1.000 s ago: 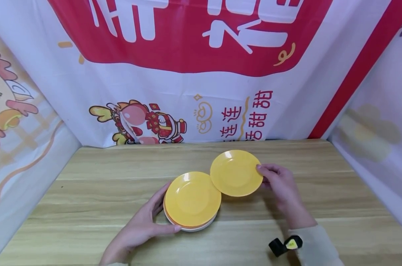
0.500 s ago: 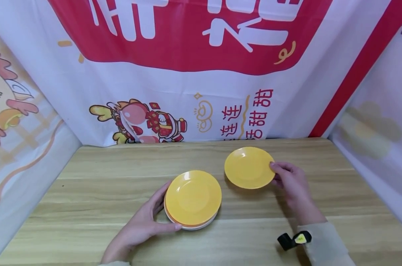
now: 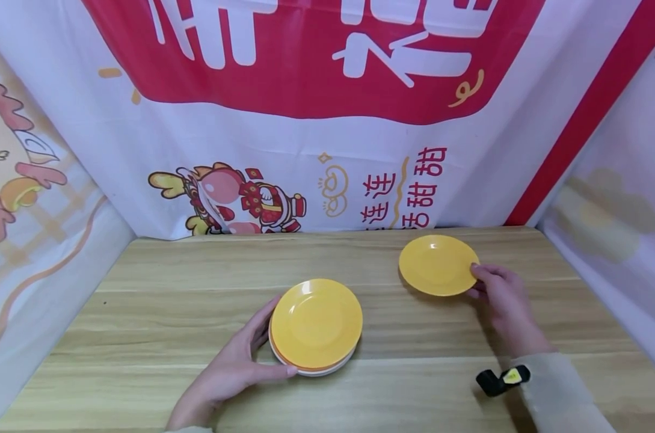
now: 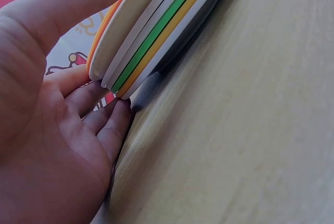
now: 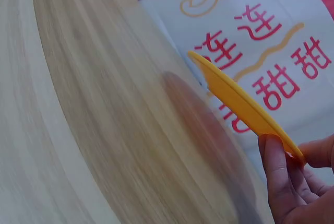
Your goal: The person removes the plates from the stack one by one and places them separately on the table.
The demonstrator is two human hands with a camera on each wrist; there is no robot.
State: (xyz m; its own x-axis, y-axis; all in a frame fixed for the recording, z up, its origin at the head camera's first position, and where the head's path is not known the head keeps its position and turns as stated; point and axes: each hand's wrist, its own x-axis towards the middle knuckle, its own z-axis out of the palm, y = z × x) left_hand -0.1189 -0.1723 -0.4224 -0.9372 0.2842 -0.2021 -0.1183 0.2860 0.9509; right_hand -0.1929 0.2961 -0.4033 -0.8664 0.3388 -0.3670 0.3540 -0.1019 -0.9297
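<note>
A yellow plate [image 3: 438, 265] is pinched at its right rim by my right hand [image 3: 506, 300], thumb on top and fingers underneath. The right wrist view shows that yellow plate [image 5: 242, 101] edge-on above the table, its shadow below. My left hand [image 3: 235, 361] holds the left side of a plate stack [image 3: 316, 325], thumb at the front and fingers behind. Yellow is the stack's top plate. Seen from the left wrist, the plate stack [image 4: 151, 36] has orange, white, green and yellow edges, and the left hand's fingers [image 4: 112, 130] touch its rim.
The wooden table [image 3: 197, 282] ends at a white and red printed cloth [image 3: 284, 138] behind. Printed cloths also hang at the left and right sides. A black strap piece [image 3: 503, 380] sits at the right sleeve [image 3: 560, 385].
My right hand has carried the yellow plate to the right and slightly back, away from the stack's edge. The left hand and stack have stayed nearly in place.
</note>
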